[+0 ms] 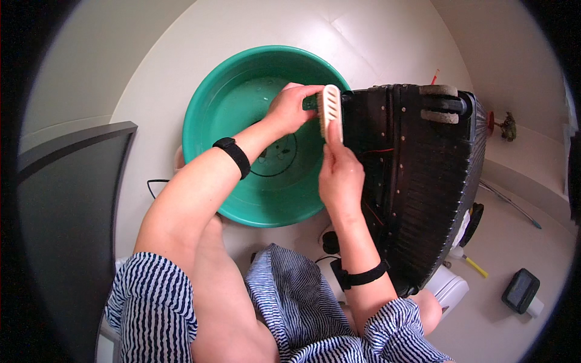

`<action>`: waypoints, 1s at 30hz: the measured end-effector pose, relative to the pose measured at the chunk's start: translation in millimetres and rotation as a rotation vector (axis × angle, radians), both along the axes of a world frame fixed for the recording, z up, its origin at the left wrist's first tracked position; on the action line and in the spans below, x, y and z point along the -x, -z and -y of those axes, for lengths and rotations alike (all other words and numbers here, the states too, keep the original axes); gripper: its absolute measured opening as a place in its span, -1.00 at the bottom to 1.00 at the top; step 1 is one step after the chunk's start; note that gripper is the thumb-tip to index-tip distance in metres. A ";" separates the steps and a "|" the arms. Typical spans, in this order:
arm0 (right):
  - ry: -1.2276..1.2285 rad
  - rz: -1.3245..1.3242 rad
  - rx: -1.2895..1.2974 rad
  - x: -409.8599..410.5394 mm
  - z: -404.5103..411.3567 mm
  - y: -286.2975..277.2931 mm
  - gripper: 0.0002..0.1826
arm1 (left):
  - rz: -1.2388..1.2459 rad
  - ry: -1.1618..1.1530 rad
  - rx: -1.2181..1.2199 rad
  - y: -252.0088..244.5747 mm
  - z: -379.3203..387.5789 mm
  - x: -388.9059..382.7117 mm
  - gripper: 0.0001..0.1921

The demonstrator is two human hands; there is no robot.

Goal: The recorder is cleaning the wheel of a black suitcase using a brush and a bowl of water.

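My right hand point(341, 174) grips a white scrub brush point(332, 102) by its back, index finger laid along it and bristles facing left. My left hand point(290, 109) reaches over a green plastic basin point(199, 106) from the left. Its thumb and fingers curve toward the brush and the corner of a black suitcase point(426, 181); their tips and whatever lies between them are hidden behind the brush. The ribbed suitcase stands tilted at the basin's right rim, with a grimy twin wheel point(439, 104) at its upper right. Water appears to lie in the basin, along with a dark thin loop point(274, 174).
A dark grey panel point(72, 213) stands at the left. On the pale floor at right lie a small black device with a screen point(520, 290), a yellow-handled tool point(475, 267) and a thin rod point(513, 205). A white plastic object point(447, 288) sits behind the suitcase's lower end.
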State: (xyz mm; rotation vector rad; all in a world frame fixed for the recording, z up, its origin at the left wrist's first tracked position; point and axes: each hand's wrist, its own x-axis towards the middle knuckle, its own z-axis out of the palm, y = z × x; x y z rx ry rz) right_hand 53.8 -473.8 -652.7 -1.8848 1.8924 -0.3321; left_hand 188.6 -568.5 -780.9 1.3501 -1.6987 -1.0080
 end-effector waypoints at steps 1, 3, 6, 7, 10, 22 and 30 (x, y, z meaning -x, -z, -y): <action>0.021 0.012 -0.034 -6.0 -1.2 -2.0 -0.46 | 0.002 0.000 -0.001 3.5 -1.8 0.6 -0.40; 0.010 0.063 -0.075 -5.3 -3.7 -6.2 -0.47 | -0.056 -0.028 0.000 7.1 -5.7 1.3 -0.42; -0.004 0.130 -0.075 -6.3 -10.9 -7.7 -0.47 | -0.049 0.033 0.020 4.8 0.4 -3.4 -0.41; -0.004 0.128 -0.076 -4.4 -9.4 -9.0 -0.47 | -0.036 0.027 0.048 -0.2 -1.9 -3.4 -0.41; 0.079 0.090 0.013 3.0 5.2 -15.2 -0.45 | -0.012 0.023 -0.010 -2.0 -0.6 -2.2 -0.38; 0.097 0.109 0.036 6.6 -13.9 -2.1 -0.44 | -0.038 0.029 0.021 1.9 0.7 -1.8 -0.43; 0.137 0.081 -0.069 0.2 -45.6 7.9 -0.38 | 0.014 0.056 0.021 -5.4 4.6 -7.3 -0.37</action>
